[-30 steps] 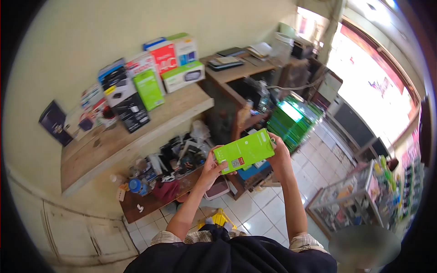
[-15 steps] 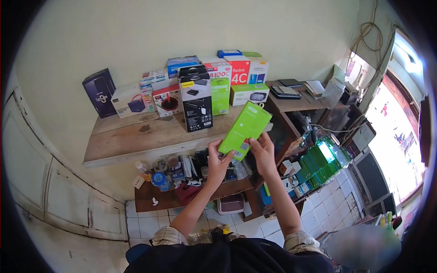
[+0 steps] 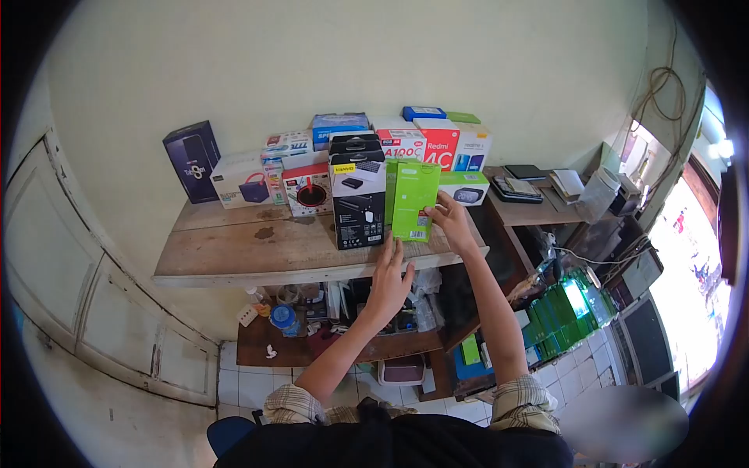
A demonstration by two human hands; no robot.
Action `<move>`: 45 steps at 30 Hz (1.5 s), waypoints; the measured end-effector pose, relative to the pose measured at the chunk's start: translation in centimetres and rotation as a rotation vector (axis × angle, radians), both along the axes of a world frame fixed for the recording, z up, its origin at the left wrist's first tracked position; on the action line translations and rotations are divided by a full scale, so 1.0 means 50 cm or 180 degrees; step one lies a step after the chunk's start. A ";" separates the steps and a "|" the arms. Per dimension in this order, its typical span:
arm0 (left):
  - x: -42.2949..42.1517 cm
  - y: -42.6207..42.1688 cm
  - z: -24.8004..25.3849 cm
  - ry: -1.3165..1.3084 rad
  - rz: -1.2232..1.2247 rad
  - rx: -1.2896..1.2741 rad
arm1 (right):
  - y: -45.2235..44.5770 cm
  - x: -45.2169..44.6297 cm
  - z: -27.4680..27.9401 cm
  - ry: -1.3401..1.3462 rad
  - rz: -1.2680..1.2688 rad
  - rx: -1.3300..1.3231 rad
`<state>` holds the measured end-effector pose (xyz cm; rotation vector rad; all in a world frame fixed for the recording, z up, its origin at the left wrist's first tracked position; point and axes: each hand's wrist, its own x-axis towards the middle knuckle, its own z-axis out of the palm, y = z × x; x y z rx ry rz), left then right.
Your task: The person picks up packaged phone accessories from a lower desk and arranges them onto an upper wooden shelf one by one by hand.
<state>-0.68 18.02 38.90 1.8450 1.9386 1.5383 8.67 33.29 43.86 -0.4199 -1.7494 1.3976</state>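
A slim bright green box (image 3: 415,195) stands upright near the front of the wooden shelf, beside a tall black-and-white box (image 3: 359,204). My right hand (image 3: 454,222) grips the green box by its right edge, the thumb on its front face. Below its lower left corner, my left hand (image 3: 390,285) is open with fingers stretched upward; the fingertips are close to the box bottom, and I cannot tell whether they touch it. Another green box behind is mostly hidden. To the right lies a green-and-white box with a clock picture (image 3: 466,189).
More boxes line the wall, including a dark phone box (image 3: 193,161), a red Redmi box (image 3: 438,144) and a mug-picture box (image 3: 308,191). A lower shelf (image 3: 253,343) holds a blue-lidded jar (image 3: 284,318) and clutter. Green translucent trays (image 3: 566,316) stand at the right.
The green box went from tilted in both hands to upright on the shelf beside the black box. My left hand let go and moved lower; my right hand shifted to its right edge.
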 end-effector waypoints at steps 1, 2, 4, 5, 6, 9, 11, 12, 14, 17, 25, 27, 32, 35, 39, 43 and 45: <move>-0.002 0.003 0.002 -0.0011 -0.0028 -0.0097 | 0.012 -0.011 -0.007 0.0010 0.0036 -0.0004; -0.003 0.005 0.005 -0.0004 0.0002 -0.0111 | 0.021 -0.020 -0.017 0.0056 0.0069 -0.0111; -0.001 0.010 0.014 0.0057 -0.0030 -0.0260 | 0.027 -0.033 -0.029 0.0092 0.0116 -0.0251; -0.002 0.014 0.013 0.0052 -0.0009 -0.0282 | 0.031 -0.041 -0.034 0.0117 0.0088 -0.0149; -0.004 0.019 0.012 0.0095 -0.0008 -0.0232 | 0.034 -0.047 -0.035 0.0142 0.0060 -0.0044; -0.009 0.035 0.007 0.0202 0.0070 -0.0139 | 0.045 -0.052 -0.033 -0.0074 -0.0054 0.0238; -0.008 0.044 0.006 0.0270 0.0143 -0.0090 | 0.059 -0.055 -0.040 -0.0250 -0.0422 0.0808; -0.005 0.046 0.006 0.0436 0.0219 -0.0103 | 0.053 -0.057 -0.032 -0.0422 -0.0800 0.1374; -0.001 0.049 0.006 0.0599 0.0285 -0.0132 | 0.034 -0.059 -0.025 -0.0215 -0.0938 0.1037; 0.004 0.053 0.005 0.0691 0.0314 -0.0249 | 0.008 -0.055 -0.009 -0.0094 -0.1163 0.0669; 0.005 0.060 0.016 0.0777 0.0336 -0.0376 | 0.021 -0.063 -0.023 -0.0099 -0.1334 0.0913; 0.007 0.057 0.020 0.0722 0.0335 -0.0414 | 0.016 -0.060 -0.022 -0.0198 -0.1238 0.0714; 0.004 0.053 0.018 0.0705 0.0342 -0.0407 | 0.015 -0.055 -0.034 -0.0124 -0.1109 0.0577; 0.009 0.046 0.016 0.0730 0.0370 -0.0178 | 0.012 -0.044 -0.037 -0.0067 -0.1140 0.0614; 0.033 -0.013 0.022 0.0329 -0.0007 0.0232 | -0.032 0.009 -0.041 0.0167 -0.1698 0.1139; 0.050 -0.082 -0.063 -0.0172 -0.0865 0.0273 | -0.174 0.099 -0.098 0.0269 -0.2004 0.0838; 0.076 -0.119 -0.119 -0.0486 -0.1001 -0.0300 | -0.265 0.134 -0.153 0.0179 -0.1841 0.0623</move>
